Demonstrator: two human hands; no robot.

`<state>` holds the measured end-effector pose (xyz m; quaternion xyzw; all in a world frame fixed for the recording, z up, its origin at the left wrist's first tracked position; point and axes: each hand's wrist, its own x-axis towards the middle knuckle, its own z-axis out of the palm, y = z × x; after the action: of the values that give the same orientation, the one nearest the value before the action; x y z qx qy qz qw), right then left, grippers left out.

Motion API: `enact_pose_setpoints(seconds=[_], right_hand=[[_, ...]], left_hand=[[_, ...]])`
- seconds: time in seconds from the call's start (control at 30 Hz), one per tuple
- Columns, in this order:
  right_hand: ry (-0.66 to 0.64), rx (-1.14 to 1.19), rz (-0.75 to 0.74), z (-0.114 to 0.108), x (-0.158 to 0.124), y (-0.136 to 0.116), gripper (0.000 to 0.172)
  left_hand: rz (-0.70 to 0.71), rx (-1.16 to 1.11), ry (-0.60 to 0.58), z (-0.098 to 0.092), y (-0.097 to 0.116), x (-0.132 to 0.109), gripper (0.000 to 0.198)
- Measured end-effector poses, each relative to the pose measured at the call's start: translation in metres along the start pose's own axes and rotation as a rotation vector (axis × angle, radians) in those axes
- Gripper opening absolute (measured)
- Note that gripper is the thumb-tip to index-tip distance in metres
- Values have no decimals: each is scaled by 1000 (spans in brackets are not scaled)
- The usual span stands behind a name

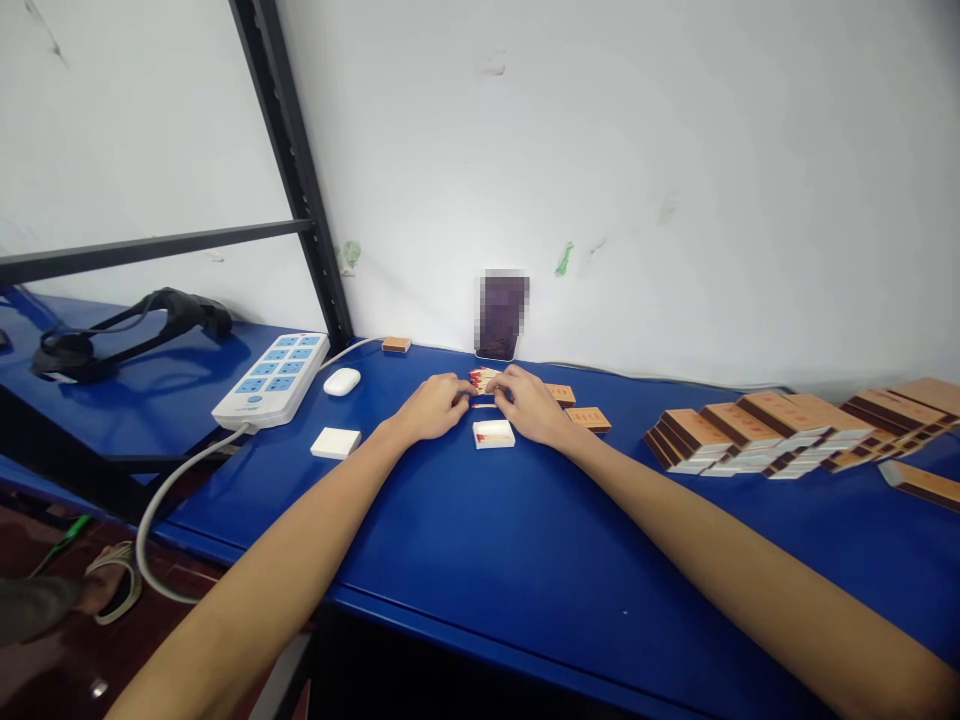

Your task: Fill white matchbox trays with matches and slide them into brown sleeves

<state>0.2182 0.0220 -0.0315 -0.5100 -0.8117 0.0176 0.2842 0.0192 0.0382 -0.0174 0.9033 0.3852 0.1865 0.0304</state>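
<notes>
A small bunch of red-tipped matches (484, 379) lies on the blue table between my two hands. My left hand (435, 406) is curled, its fingertips against the red heads. From the other side, my right hand (531, 402) has its thumb and fingers bent round the plain ends. A single match (484, 406) lies just in front of the bunch, between the thumbs. Nearer to me sits a white matchbox tray (495, 441) with a few red-tipped matches in it. Partly behind my right hand are two orange matchboxes, the nearer matchbox (587, 419) more visible.
Stacked matchboxes (757, 425) stand on the right. A phone (501, 318) leans on the wall. To the left are a white box-shaped piece (335, 443), a white earbud case (342, 382), a power strip (276, 377), a matchbox (396, 344) and a black headset (135, 330) beyond the rack post.
</notes>
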Motion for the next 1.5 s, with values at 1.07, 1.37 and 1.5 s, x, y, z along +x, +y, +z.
enact_pose_setpoints(seconds=[1.07, 1.37, 1.5], right_hand=[[6, -34, 22, -3, -1, -3, 33], [-21, -59, 34, -5, -1, -4, 33], [-28, -58, 26, -5, -1, -4, 33]], left_hand=[[-23, -7, -42, 0, 2, 0, 32], [-44, -118, -13, -3, 4, -1, 20], [-65, -128, -1, -3, 3, -1, 29]])
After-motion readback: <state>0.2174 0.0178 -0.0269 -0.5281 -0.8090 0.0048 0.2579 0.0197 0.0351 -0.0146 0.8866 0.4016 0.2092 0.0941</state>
